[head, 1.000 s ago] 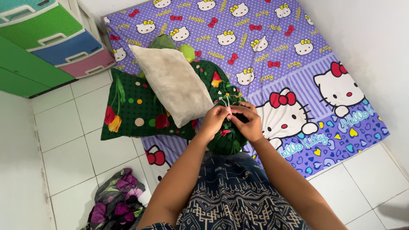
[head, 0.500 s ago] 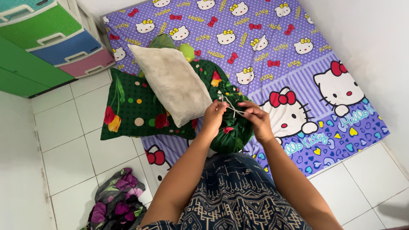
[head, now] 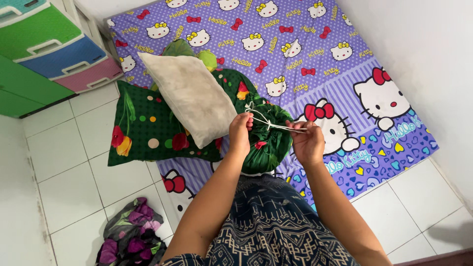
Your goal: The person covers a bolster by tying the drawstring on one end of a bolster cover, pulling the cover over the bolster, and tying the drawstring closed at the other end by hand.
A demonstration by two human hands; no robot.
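Observation:
A long green bolster in a floral cover stands on end in front of me, its gathered top closed with a white string. My left hand pinches one end of the string at the bolster's top. My right hand grips the other end and holds it taut out to the right. Both hands sit just above the bolster's top, about a hand's width apart.
A bare cream pillow lies on a green floral pillow to the left. Both rest at the edge of a purple cartoon-cat mattress sheet. Coloured plastic drawers stand at upper left; a crumpled dark cloth lies on the white tiles.
My hands have drawn apart: the right hand has pulled its string end out to the right, so the string is now stretched taut over the bolster's top.

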